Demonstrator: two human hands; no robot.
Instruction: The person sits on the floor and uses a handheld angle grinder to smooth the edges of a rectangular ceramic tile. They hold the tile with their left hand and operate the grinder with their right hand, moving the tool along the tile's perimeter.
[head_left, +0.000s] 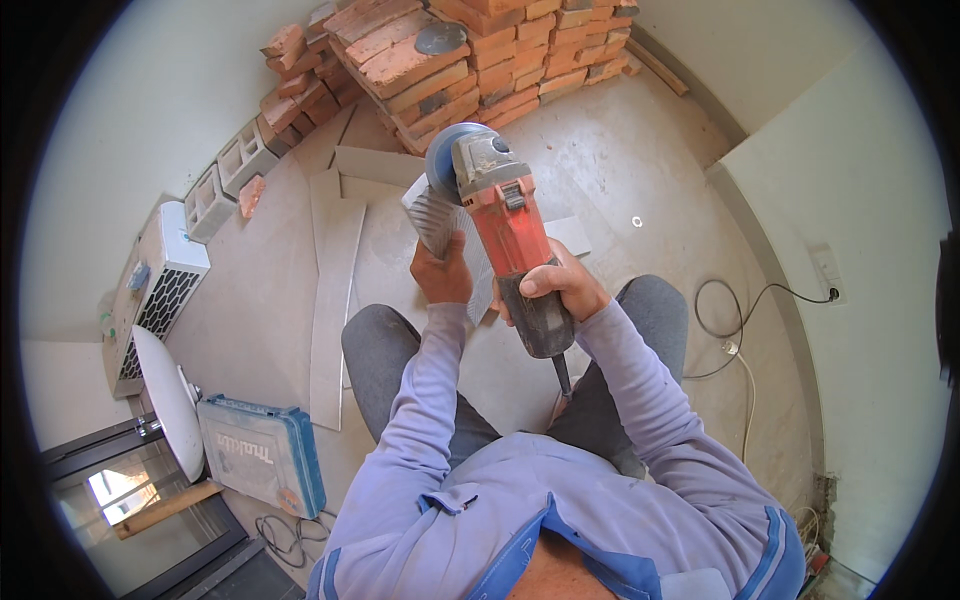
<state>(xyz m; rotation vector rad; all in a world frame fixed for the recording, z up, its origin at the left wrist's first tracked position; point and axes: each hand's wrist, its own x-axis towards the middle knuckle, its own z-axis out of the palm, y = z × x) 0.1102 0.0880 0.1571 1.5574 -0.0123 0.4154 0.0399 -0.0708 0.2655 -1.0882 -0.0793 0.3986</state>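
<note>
My right hand (pixel 572 284) is closed round the black rear handle of a red and black angle grinder (pixel 512 230). The grinder points away from me, and its power cord leaves the rear end toward my lap. Its grey-blue disc (pixel 441 165) overlaps the upper edge of a tile piece (pixel 432 218) with a ridged grey face; whether they touch, I cannot tell. Just below the disc, my left hand (pixel 443 272) grips this tile piece, fingers wrapped round its lower end. Another ridged tile (pixel 478 270) shows partly behind the grinder.
Stacked red bricks (pixel 470 80) stand ahead, with a round disc (pixel 440 39) on top. Grey hollow blocks (pixel 210 203) line the left wall. Long tile strips (pixel 335 290) lie left of my knees. A blue tool case (pixel 258 450) stands lower left; a cable (pixel 742 310) runs to the right wall socket.
</note>
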